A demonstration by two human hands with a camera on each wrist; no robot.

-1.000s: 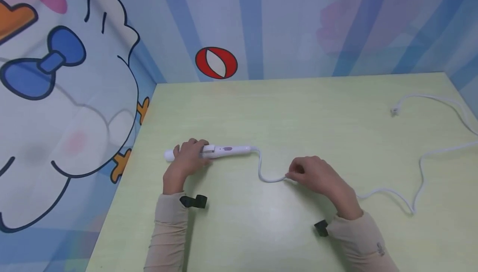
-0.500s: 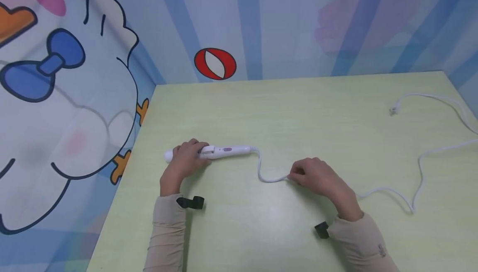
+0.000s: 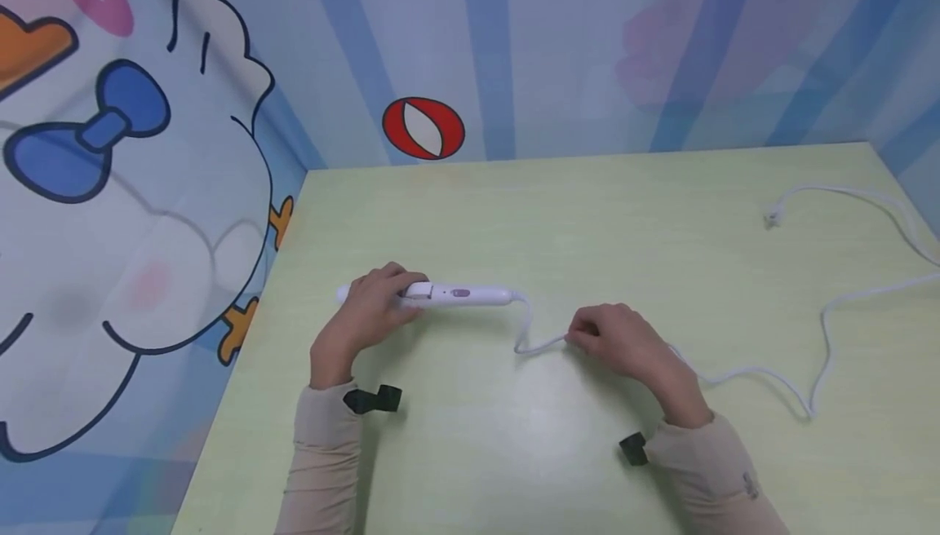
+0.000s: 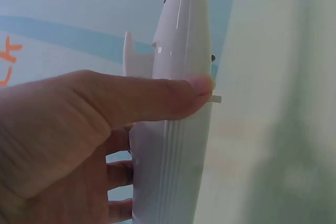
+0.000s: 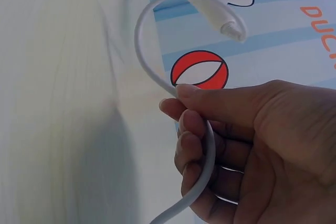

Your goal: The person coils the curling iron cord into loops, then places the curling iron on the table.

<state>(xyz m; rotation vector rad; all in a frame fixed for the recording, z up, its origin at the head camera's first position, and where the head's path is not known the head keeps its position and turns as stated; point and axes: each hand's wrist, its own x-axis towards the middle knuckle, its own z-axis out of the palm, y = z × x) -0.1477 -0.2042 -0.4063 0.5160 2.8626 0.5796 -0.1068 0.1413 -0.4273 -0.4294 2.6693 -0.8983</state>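
Observation:
A white curling iron (image 3: 481,296) with a small purple-grey switch lies across my left hand's grip, its cord end to the right. My left hand (image 3: 370,304) holds it around the middle, covering part of it. In the left wrist view the thumb (image 4: 178,97) crosses the ribbed white body (image 4: 181,156), with fingers behind it. A shadow beneath suggests it is raised off the table. To the right, my right hand (image 3: 620,339) pinches the white cord (image 3: 539,347) between thumb and fingers. The right wrist view shows the cord (image 5: 143,40) looping from the iron's end and passing over the curled fingers.
The pale green table (image 3: 514,453) meets blue-striped walls (image 3: 573,54) at the back and left. The cord's far length (image 3: 828,339) runs to the right edge and turns back to the plug (image 3: 773,215). A cartoon duck (image 3: 147,233) covers the left wall.
My left hand has lifted the curling iron slightly and shifted it a little to the right. The cord near it has bent more steeply. My right hand has barely moved.

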